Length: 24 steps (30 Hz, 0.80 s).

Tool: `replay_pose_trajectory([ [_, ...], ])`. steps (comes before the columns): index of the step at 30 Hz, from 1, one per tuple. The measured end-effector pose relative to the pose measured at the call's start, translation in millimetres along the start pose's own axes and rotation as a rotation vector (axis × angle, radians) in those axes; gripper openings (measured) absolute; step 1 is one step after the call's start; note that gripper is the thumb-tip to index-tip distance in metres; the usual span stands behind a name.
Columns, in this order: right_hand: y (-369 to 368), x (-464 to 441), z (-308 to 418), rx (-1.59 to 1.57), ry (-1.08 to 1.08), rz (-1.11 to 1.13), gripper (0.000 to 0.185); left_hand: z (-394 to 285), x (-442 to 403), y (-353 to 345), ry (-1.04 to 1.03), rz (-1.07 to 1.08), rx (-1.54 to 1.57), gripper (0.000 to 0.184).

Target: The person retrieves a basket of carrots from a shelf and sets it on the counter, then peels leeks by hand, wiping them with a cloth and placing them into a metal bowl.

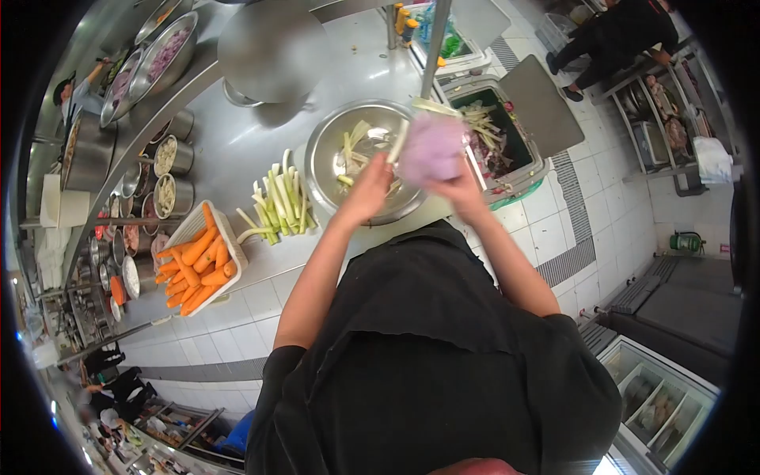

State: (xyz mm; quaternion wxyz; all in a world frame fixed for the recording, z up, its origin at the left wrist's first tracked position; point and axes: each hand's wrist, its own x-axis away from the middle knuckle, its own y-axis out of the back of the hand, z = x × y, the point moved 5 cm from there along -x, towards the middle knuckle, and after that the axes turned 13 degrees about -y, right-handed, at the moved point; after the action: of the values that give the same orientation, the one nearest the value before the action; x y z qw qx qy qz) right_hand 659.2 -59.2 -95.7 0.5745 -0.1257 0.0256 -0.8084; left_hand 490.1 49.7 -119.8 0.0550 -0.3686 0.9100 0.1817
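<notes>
Over the steel bowl (313,170) my left hand (368,190) is closed on a pale stalk (399,141). My right hand (461,191), to the right of the bowl, grips a blurred pale purple thing (433,149); I cannot make out what it is. Another pale green stalk (431,105) shows just behind the purple thing. Cut pale pieces (358,136) lie in the bowl. Left of the bowl, a pile of green and white stalks (283,198) rests on the steel counter (237,150).
A white basket of carrots (194,269) stands at the counter's left front. Right of the bowl is a green bin (514,131) holding scraps. Steel pots (174,195) stand at left, below a shelf with bowls (164,57). A person (625,36) in dark clothes is at upper right.
</notes>
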Motion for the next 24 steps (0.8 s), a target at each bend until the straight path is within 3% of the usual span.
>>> replay_pose_trajectory([
  [1, -28, -2, 4, 0.109, 0.063, 0.015, 0.056, -22, -2, -18, -0.320, 0.113, -0.403, 0.032],
  [2, -39, -10, 2, 0.114, 0.066, 0.011, 0.056, -35, 3, -27, -0.468, -0.078, -0.493, 0.033],
  [3, -44, -25, -4, 0.061, 0.044, -0.020, 0.051, -48, 3, -25, -0.470, -0.080, -0.494, 0.033],
  [5, -47, -49, -1, 0.000, 0.027, -0.042, 0.047, -58, -5, -14, 0.053, 0.106, -0.293, 0.026],
  [7, -44, -58, 16, -0.257, 0.086, -0.076, 0.037, -63, -7, -11, 0.088, 0.111, -0.308, 0.023],
  [9, -36, -68, 17, -0.291, 0.039, -0.111, 0.032, -62, -8, -11, 0.119, 0.101, -0.314, 0.021],
  [11, 2, -84, 13, -0.212, 0.165, -0.448, 0.022, -61, 0, -14, 0.162, 0.174, -0.226, 0.021],
  [13, 57, -94, 19, -0.171, 0.179, -0.567, 0.025, -57, 20, -9, 0.139, 0.113, -0.180, 0.021],
  [15, 106, -87, 16, -0.185, 0.052, -0.435, 0.032, -57, 39, 6, 0.114, 0.063, -0.139, 0.022],
  [17, 104, -47, 5, -0.251, -0.010, -0.478, 0.035, -43, 63, 49, 0.404, -0.172, -0.322, 0.030],
  [19, 114, -29, -59, -0.057, -0.220, -0.358, 0.034, 1, 98, 86, 0.163, -0.428, -0.583, 0.040],
  [20, 111, -20, -62, -0.057, -0.230, -0.352, 0.034, 25, 112, 99, 0.174, -0.429, -0.586, 0.040],
  [22, 91, -10, -64, 1.074, -0.396, -0.109, 0.030, 60, 139, 126, 0.304, -0.551, -0.833, 0.039],
  [23, 84, -11, -58, 1.072, -0.396, -0.098, 0.030, 69, 146, 133, 0.313, -0.555, -0.839, 0.039],
  [24, 77, -16, -42, 1.114, -0.294, -0.241, 0.032, 78, 148, 138, 0.359, -0.471, -0.905, 0.040],
])
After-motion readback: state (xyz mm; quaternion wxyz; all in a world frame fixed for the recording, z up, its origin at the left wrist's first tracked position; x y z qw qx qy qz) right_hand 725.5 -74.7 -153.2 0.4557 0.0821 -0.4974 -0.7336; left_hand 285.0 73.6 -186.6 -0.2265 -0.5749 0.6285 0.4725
